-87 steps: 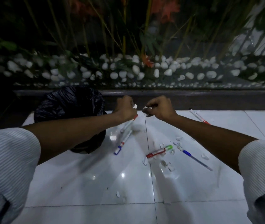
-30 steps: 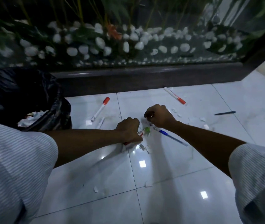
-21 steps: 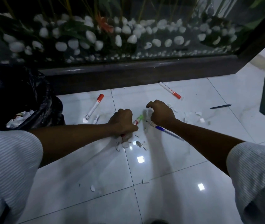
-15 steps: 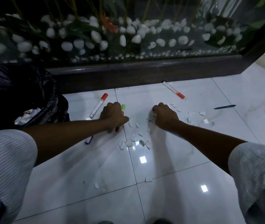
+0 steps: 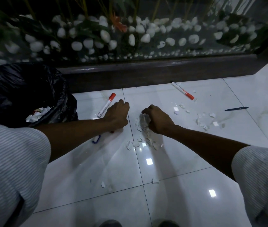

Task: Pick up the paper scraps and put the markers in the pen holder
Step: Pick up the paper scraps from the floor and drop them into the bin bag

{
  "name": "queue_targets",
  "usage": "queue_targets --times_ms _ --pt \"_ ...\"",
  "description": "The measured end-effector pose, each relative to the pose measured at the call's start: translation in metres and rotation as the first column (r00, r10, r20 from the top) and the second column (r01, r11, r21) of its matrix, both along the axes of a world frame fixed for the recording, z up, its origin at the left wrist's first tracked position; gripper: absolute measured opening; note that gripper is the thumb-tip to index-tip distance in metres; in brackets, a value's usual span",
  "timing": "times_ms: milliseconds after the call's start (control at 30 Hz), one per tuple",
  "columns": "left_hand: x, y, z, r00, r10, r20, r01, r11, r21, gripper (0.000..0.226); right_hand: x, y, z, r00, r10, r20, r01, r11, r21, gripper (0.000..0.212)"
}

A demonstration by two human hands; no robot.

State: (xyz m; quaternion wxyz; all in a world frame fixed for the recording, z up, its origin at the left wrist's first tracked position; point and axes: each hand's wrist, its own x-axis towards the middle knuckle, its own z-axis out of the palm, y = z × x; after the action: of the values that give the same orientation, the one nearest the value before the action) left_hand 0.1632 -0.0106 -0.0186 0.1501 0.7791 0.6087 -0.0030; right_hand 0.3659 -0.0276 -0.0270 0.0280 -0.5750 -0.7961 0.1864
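Down on the shiny white floor (image 5: pixel 97 169), the person reaches out with both arms. The left hand (image 5: pixel 117 115) has its fingers curled under, low on the tiles. A small red bit pokes out below it, but what the hand holds is hidden, so it is hard to say if it grips anything. A blue-ended marker (image 5: pixel 96 139) peeks out from under the left arm. Just beside the left hand lies a white marker with a red cap (image 5: pixel 106 105), and the two look like they almost touch.

The right hand (image 5: pixel 157 119) is bunched up, with its fingers curled round some white paper. More paper scraps (image 5: pixel 142 138) lie right under and below this hand, near the line between two tiles. Another bunch of scraps (image 5: pixel 206 120) sits off to the right, well apart from the hand. A few tiny bits (image 5: pixel 103 184) lie closer to the person.

A second red-capped marker (image 5: pixel 182 90) lies far back, near the dark wooden ledge (image 5: pixel 146 71). A dark blue pen (image 5: pixel 236 108) lies far to the right.

On the left stands a bin with a black bag (image 5: pixel 23 90), and white paper shows inside it. Behind the ledge is glass with white stones (image 5: pixel 139 36) and green plants.
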Motion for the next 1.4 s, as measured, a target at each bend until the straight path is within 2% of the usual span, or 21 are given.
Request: queue_targets --times_ms 67,200,333,467,567,633,700,867,1000,1400 --pt "0.002 0.003 -0.005 0.994 -0.106 -0.007 0.105 0.994 -0.012 0.023 -0.001 -0.002 -0.002 0.997 0.061 0.056 -0.059 0.998 -0.027 0.051" --pt "0.005 -0.003 -0.012 0.963 -0.266 -0.046 0.266 0.964 -0.017 0.016 0.006 -0.011 -0.006 0.987 0.16 0.008 -0.159 0.985 -0.071 0.061" --pt "0.003 -0.013 -0.016 0.954 -0.29 0.08 0.294 0.955 -0.043 0.015 0.017 -0.021 0.0 0.991 0.131 -0.035 -0.134 0.985 -0.105 0.058" --pt "-0.002 -0.023 -0.02 0.94 -0.263 0.218 0.291 0.95 -0.109 0.04 0.024 -0.025 0.01 0.985 0.169 -0.021 -0.17 0.967 -0.188 0.069" --pt "-0.004 -0.033 -0.023 0.936 -0.288 0.202 0.321 0.934 -0.156 0.058 0.022 -0.025 0.012 0.961 0.264 0.081 -0.234 0.934 -0.272 0.099" --pt "-0.004 -0.038 -0.025 0.935 -0.312 0.167 0.341 0.922 -0.185 0.071 0.02 -0.026 0.01 0.95 0.289 0.122 -0.249 0.931 -0.267 0.119" --pt "-0.004 -0.043 -0.026 0.937 -0.317 0.147 0.341 0.92 -0.192 0.078 0.017 -0.027 0.006 0.958 0.275 0.082 -0.249 0.938 -0.24 0.125" --pt "-0.002 -0.055 -0.032 0.951 -0.166 0.263 0.208 0.968 -0.14 0.071 0.006 -0.026 -0.006 0.983 0.172 -0.06 -0.18 0.961 -0.211 0.109" --pt "-0.003 -0.062 -0.03 0.929 -0.047 0.368 0.094 0.989 -0.112 0.056 0.002 -0.031 -0.007 0.987 0.116 -0.114 -0.134 0.977 -0.166 0.084" --pt "-0.003 -0.063 -0.037 0.886 0.123 0.447 -0.1 0.992 -0.076 0.022 -0.017 -0.045 -0.012 0.974 -0.001 -0.227 -0.011 0.999 -0.052 0.029"
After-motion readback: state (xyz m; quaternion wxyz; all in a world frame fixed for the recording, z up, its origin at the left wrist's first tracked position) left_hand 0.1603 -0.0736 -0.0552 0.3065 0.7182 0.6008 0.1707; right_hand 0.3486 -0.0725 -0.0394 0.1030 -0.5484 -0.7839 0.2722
